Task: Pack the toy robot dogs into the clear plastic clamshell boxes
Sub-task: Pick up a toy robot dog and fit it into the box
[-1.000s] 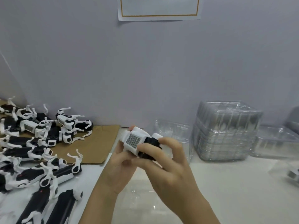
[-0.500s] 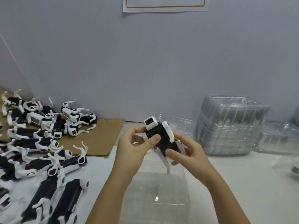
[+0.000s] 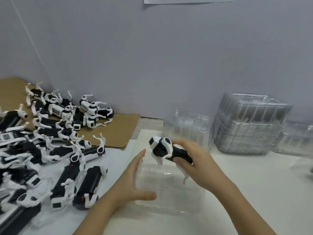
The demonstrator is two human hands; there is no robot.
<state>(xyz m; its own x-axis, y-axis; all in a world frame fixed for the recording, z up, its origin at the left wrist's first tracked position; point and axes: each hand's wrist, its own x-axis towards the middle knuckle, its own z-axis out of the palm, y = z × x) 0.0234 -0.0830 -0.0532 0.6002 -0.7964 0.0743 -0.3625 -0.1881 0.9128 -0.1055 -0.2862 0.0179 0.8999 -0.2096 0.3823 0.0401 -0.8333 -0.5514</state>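
The white table [image 3: 254, 192] bears cardboard [image 3: 118, 129] and toy dogs [image 3: 88, 182] at left. At right, clear boxes [image 3: 245, 129] stand stacked.

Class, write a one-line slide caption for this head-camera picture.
The right hand holds a toy dog over a clear box, left hand open beside it; spare dogs lie left.

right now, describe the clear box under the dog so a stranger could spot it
Start from the tall stack of clear boxes against the wall on the right. Nearer the person, on the white table, one clear box lies by the left hand. Unlike the others it sits alone, with the toy dog held by the right hand above it.
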